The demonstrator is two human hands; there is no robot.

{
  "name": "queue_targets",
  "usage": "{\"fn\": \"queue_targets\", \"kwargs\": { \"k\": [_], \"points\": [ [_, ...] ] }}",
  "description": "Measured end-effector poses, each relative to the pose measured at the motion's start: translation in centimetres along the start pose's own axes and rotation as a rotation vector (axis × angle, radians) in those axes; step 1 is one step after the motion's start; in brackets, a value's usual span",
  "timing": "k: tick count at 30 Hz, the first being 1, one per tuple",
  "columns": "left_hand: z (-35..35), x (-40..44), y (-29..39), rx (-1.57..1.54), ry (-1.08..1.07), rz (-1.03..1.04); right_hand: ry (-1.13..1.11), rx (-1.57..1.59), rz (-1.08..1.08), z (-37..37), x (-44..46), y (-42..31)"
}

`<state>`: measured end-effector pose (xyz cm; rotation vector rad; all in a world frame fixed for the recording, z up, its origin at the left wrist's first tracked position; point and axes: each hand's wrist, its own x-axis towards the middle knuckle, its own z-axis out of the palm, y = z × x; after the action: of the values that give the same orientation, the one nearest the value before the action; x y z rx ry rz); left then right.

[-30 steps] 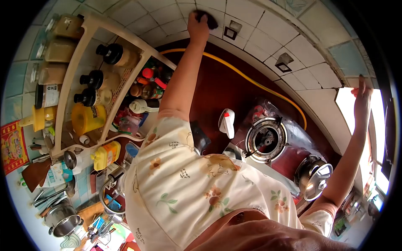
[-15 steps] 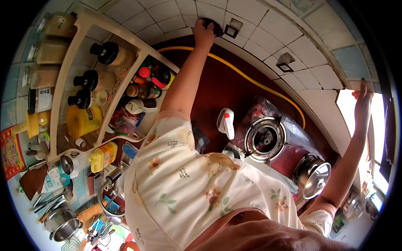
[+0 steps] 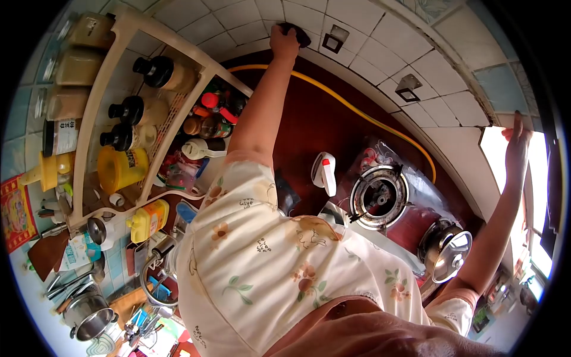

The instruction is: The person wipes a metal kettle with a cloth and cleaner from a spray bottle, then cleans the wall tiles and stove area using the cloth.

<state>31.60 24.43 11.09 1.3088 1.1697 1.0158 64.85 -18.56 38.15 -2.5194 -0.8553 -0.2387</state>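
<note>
My left hand (image 3: 285,44) is stretched far out to the tiled wall (image 3: 303,12), with its fingers closed over a dark cloth (image 3: 299,35). The cloth is pressed to the tiles just above the back edge of the dark red counter (image 3: 303,128); most of it is hidden by the hand. Over at the right, my right hand (image 3: 518,134) rests at the tiled edge beside the bright window (image 3: 495,152). Its visible fingers are extended and I see nothing held in it.
A yellow hose (image 3: 357,110) curves along the counter's back. Nearer are a gas burner (image 3: 379,197), a white brush-like item with a red tip (image 3: 324,174) and a lidded pot (image 3: 446,250). A beige shelf (image 3: 160,122) with several jars stands left. Two hooks (image 3: 335,38) stick to the wall.
My left hand has slid a short way left along the tiles with the dark cloth. The right hand stays at the window edge. The whole view has shifted slightly.
</note>
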Motion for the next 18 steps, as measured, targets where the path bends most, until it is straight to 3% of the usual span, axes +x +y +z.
{"fn": "queue_targets", "kwargs": {
  "k": [1, 5, 6, 8, 9, 12, 14, 16, 18],
  "points": [
    [-0.2, -0.6, 1.7, 0.012, -0.001, 0.002, -0.010, 0.002, 0.002, -0.1, -0.1, -0.4],
    [-2.8, 2.4, 6.5, -0.016, 0.334, 0.608, -0.021, -0.007, -0.011, 0.3, 0.8, 2.1],
    [-3.6, 3.0, 7.8, -0.014, 0.333, 0.610, -0.021, -0.004, -0.010, 0.4, 0.7, 1.9],
    [-4.9, 3.3, 9.1, 0.386, 0.376, 0.443, -0.010, -0.051, 0.006, 0.2, 0.4, 1.5],
    [-4.8, 2.4, 9.3, 0.381, 0.317, 0.347, -0.025, -0.035, 0.005, 0.3, 0.9, 2.4],
    [-4.2, 5.2, 0.2, 0.163, 0.332, 0.342, -0.021, -0.070, -0.014, 0.3, 1.3, 3.4],
    [-3.6, 5.7, -3.8, 0.225, 0.367, 0.308, -0.029, -0.076, -0.020, 0.4, 1.6, 4.5],
    [-3.8, 5.5, -5.5, 0.438, 0.334, 0.100, -0.048, -0.057, -0.214, 0.2, 1.1, 4.5],
    [-4.5, 5.9, -7.3, 0.371, 0.357, 0.060, -0.038, -0.039, -0.126, 0.6, 0.6, 2.9]
  ]
}}
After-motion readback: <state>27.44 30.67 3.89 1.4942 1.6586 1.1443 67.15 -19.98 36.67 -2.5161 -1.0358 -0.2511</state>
